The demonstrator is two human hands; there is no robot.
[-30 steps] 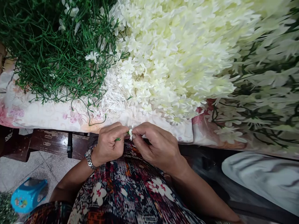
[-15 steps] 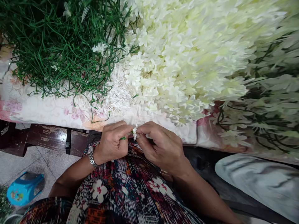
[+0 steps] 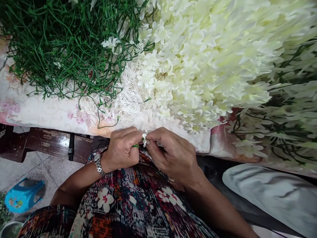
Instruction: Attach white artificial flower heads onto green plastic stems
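Observation:
My left hand (image 3: 123,147) is closed around a green plastic stem (image 3: 135,145), of which only a short piece shows. My right hand (image 3: 170,153) pinches a small white artificial flower (image 3: 144,138) between thumb and forefinger. The two hands meet at the flower, close to the table's front edge and above my lap. Beyond them on the left lies a heap of green plastic stems (image 3: 71,56). A large pile of white-yellow artificial flowers (image 3: 188,66) spreads to the right. Thin white pieces (image 3: 128,96) lie between the two heaps.
A floral tablecloth (image 3: 54,110) covers the table. More white flowers on green stems (image 3: 250,145) lie at the far right. A blue stool (image 3: 23,195) stands on the floor at lower left. Pale cloth (image 3: 269,195) bulges at right below the table edge.
Both hands stay together at the flower, which has turned slightly between the fingers. The whole view has shifted a little.

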